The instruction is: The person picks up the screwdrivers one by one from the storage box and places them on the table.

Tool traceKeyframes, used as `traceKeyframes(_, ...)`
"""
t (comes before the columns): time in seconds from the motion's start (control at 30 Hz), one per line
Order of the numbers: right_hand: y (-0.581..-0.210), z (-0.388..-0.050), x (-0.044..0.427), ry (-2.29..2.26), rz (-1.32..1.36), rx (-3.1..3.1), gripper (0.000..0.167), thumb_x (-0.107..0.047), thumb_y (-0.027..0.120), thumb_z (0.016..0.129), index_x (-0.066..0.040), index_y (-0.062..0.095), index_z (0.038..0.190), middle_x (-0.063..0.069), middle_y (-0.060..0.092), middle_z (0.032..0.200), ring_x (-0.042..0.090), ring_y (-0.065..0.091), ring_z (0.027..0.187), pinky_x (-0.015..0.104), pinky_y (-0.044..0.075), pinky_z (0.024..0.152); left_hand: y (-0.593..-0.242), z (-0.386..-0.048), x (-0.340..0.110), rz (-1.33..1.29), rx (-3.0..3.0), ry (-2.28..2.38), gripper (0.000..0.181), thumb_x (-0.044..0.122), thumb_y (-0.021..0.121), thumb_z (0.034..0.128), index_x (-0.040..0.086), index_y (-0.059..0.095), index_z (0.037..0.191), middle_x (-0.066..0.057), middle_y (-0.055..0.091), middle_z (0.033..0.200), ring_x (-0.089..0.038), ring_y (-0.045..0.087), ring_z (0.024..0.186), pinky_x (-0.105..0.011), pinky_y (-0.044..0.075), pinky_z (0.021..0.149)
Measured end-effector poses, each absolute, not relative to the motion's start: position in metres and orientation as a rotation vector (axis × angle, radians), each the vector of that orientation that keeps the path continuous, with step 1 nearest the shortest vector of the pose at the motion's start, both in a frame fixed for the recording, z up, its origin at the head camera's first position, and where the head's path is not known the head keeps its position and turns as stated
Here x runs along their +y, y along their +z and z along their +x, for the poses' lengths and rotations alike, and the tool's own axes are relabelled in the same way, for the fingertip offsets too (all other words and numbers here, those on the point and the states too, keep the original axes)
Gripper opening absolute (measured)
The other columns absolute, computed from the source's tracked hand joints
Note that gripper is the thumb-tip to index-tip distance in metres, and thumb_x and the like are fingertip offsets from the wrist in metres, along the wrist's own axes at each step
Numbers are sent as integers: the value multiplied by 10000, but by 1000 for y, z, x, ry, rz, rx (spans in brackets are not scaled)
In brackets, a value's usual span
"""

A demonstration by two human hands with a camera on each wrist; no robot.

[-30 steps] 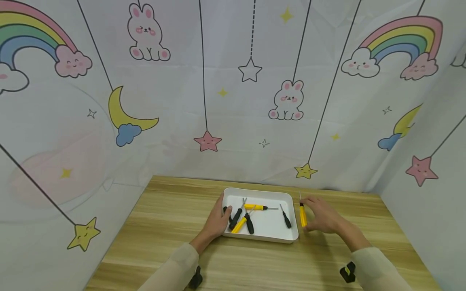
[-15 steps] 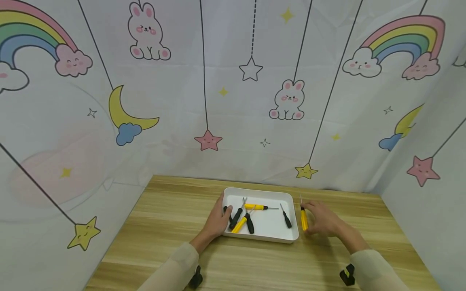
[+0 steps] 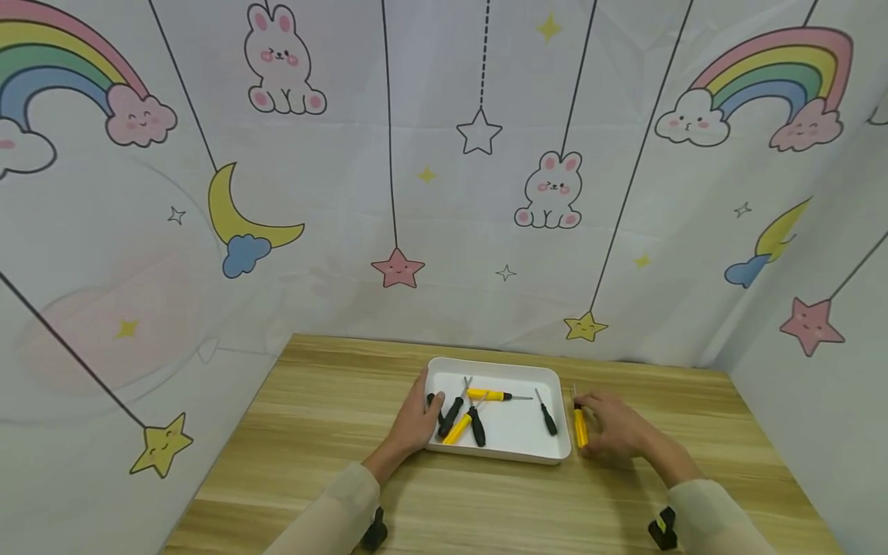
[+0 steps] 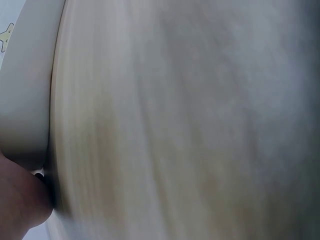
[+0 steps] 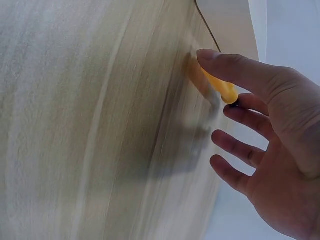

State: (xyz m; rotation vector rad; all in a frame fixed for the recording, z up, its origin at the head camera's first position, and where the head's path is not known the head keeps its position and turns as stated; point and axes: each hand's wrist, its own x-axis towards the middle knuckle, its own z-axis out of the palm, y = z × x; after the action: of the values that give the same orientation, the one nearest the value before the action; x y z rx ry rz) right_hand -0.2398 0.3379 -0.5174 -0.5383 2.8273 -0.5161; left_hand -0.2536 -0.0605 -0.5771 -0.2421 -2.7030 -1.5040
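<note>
My left hand (image 3: 414, 420) grips the left end of a white tray (image 3: 506, 449), thumb over the rim. In the left wrist view, part of that hand (image 4: 22, 200) shows beside the tray's wall (image 4: 30, 90). Just right of the tray, my right hand (image 3: 616, 426) pinches a screwdriver (image 3: 580, 426) with a yellow handle, its shaft pointing away from me. The right wrist view shows the yellow handle (image 5: 220, 86) between thumb and fingers, close to the tabletop; whether it touches is hard to tell. The other fingers of that hand stand apart.
Inside the tray, a yellow screwdriver (image 3: 486, 395) lies across the back and a small black one (image 3: 546, 416) at the right. Several black and yellow ones overlap at the left. A wooden table (image 3: 486, 501) bears everything; a patterned white curtain (image 3: 333, 231) hangs behind.
My right hand has shifted slightly toward me with the yellow screwdriver, which appears lower beside the tray. The left hand and the tray have stayed in place.
</note>
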Motion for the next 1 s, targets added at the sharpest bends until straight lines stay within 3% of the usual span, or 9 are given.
traceKeyframes(1.0,-518,-234,335,-450,-517,2807,930,-297,948,741,-7,535,1522,264,503,1532,580,414,1407,729,345,1137,-577,-252,-61,-224,-2715,-1511,712,331,485,1142,12,157,1688,-213,214,1732,-388,237,1589,-566,204,1280)
